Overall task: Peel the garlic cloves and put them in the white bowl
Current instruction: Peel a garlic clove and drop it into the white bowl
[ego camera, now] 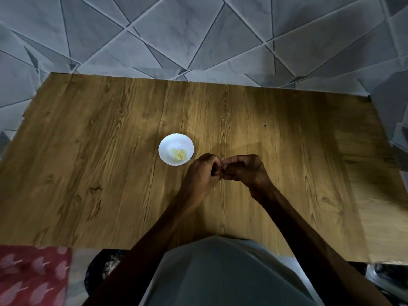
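Observation:
A small white bowl point(169, 144) sits near the middle of the wooden table point(99, 151), with several pale yellow peeled garlic cloves point(180, 154) lying in it. Just right of the bowl and nearer to me, my left hand point(202, 173) and my right hand point(244, 170) meet fingertip to fingertip above the table. Both have curled fingers pinching a small garlic clove point(222, 167) between them. The clove is almost wholly hidden by the fingers. A tiny scrap of peel point(220, 182) lies on the table under the hands.
The table's far edge meets a grey tiled wall point(198, 36). A red patterned cloth point(31, 274) lies at the near left, below the table's front edge. Dark objects sit at the near right corner point(388, 277). My grey shirt fills the bottom centre.

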`<move>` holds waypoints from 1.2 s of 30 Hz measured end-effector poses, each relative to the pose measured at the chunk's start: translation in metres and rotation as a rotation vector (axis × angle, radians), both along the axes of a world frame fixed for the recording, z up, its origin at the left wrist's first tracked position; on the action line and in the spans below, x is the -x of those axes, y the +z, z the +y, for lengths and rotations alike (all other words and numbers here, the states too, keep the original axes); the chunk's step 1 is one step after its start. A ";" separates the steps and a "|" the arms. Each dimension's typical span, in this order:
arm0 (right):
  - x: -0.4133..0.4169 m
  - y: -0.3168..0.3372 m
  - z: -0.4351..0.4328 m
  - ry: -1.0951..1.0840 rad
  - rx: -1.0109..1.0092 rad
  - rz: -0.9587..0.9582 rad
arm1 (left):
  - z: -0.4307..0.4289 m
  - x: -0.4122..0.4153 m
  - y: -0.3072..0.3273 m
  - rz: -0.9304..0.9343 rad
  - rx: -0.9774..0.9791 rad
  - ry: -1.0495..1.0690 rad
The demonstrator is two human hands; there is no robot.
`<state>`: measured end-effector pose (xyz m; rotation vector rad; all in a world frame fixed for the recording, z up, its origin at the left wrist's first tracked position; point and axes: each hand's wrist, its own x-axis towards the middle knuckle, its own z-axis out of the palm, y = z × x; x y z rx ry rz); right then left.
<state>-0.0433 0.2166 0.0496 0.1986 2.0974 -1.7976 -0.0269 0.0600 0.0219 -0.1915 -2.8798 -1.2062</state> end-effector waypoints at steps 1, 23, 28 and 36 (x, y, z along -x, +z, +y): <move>0.000 0.000 -0.001 0.004 -0.003 0.000 | 0.000 0.000 -0.001 -0.005 0.004 0.005; -0.002 0.012 -0.002 -0.011 -0.087 0.097 | 0.006 -0.001 0.012 -0.014 -0.043 0.033; -0.001 0.014 0.003 -0.028 -0.092 0.068 | 0.003 -0.002 0.016 -0.049 -0.143 0.025; 0.004 0.018 0.002 0.007 -0.188 0.134 | 0.007 0.001 0.020 -0.085 -0.177 0.047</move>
